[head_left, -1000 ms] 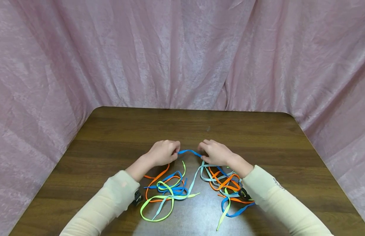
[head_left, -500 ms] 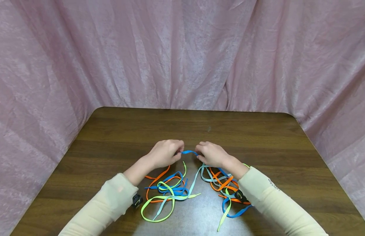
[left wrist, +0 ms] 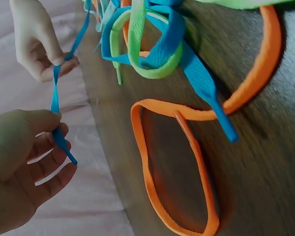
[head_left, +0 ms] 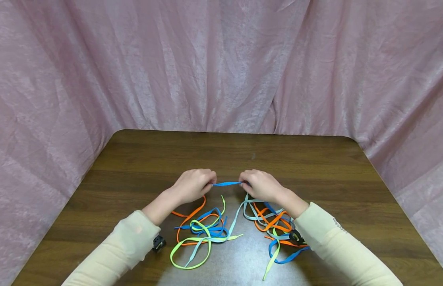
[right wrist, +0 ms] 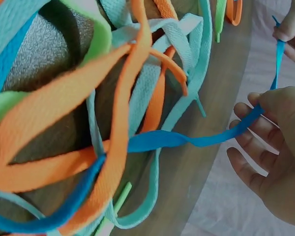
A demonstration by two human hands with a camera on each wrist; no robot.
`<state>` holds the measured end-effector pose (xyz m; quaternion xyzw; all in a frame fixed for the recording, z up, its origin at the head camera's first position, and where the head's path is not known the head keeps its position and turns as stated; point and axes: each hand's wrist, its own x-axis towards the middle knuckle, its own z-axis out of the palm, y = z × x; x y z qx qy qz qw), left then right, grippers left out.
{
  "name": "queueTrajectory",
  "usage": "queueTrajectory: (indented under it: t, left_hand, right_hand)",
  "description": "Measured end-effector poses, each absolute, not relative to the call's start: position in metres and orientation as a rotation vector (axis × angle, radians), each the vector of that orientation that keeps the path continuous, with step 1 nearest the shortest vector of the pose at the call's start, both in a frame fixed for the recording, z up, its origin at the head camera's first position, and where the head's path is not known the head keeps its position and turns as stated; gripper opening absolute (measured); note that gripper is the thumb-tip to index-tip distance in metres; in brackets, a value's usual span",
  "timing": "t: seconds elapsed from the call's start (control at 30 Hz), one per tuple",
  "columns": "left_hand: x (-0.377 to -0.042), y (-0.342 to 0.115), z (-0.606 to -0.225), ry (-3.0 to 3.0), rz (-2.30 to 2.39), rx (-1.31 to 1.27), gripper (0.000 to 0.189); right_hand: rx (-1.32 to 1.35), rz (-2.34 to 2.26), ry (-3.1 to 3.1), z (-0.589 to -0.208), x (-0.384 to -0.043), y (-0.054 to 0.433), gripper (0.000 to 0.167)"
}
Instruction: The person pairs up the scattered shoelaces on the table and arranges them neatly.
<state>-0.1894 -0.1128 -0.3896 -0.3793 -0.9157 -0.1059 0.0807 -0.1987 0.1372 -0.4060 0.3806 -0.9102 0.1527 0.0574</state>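
Note:
A blue shoelace (head_left: 227,184) is stretched nearly straight between the two hands, over the table. My left hand (head_left: 193,185) pinches it between thumb and forefinger close to its end; in the left wrist view, the lace's pointed tip (left wrist: 73,158) sticks out past the fingers. With thumb and forefinger, my right hand (head_left: 262,185) pinches the same lace further along. From there the blue lace (right wrist: 206,140) runs down into a tangle of orange (right wrist: 122,98), light blue and green laces, seen in the right wrist view.
Left of centre lies a second loose heap of laces, with a lime-green loop (head_left: 171,256), an orange lace (head_left: 195,210) and blue coils (head_left: 218,230). A light blue lace (head_left: 236,218) links both heaps. Pink curtains (head_left: 221,67) hang around the brown wooden table (head_left: 221,153).
Both hands first came closer together, and the blue lace bowed between them. Now they are further apart, the left hand having moved left, and the lace is pulled straighter. Both keep hold of it.

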Motion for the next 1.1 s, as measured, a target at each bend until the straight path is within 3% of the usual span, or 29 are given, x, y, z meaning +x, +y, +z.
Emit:
queueTrajectory:
  t: [1.1]
  left_hand:
    - [-0.187, -0.183, -0.394, -2.829, -0.309, -0.863, 0.006]
  right_hand:
    - [1.078, 0.511, -2.849, -0.393, -0.184, 0.192, 0.006]
